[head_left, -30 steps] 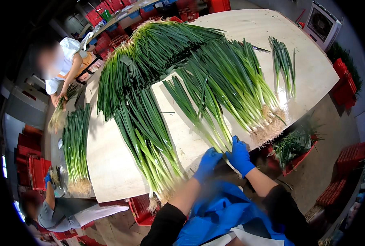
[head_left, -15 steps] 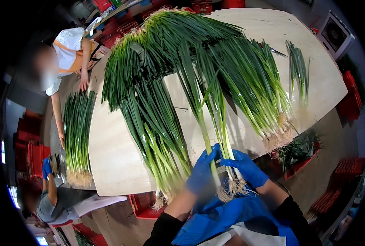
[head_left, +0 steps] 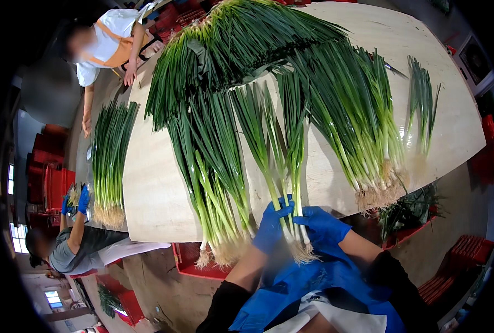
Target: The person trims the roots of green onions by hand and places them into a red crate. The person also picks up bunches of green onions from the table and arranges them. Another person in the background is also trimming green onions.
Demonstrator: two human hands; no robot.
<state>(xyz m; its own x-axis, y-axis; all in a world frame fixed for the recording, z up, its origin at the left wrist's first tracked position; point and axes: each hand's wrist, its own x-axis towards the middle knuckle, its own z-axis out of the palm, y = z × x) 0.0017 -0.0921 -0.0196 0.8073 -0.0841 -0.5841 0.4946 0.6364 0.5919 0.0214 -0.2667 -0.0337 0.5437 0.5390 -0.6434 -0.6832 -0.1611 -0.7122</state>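
In front of my waist I hold a few thin leeks (head_left: 283, 191) with white stems and bushy roots. My blue-gloved left hand (head_left: 272, 225) is closed round the stems from the left. From the other side my right hand (head_left: 320, 225), also gloved in blue, pinches the same stems just above the roots. Their green leaves stretch away from me over the table. Left of them lies a bunch of leeks (head_left: 213, 172), roots toward me; a thicker bunch (head_left: 363, 139) lies on the right. A big heap of leeks (head_left: 247, 44) covers the far side.
The pale wooden table (head_left: 158, 205) has rounded edges. A knife (head_left: 396, 70) and a few loose leaves (head_left: 422, 105) lie far right. Red crates (head_left: 200, 261) stand below the near edge. Two people work at left, by another leek bunch (head_left: 111, 166).
The leeks in my hands, apart before, are brought closer together, and their leaf tips have slid toward me. My view has shifted. The co-worker's hand at far left has lifted off the leek bunch.
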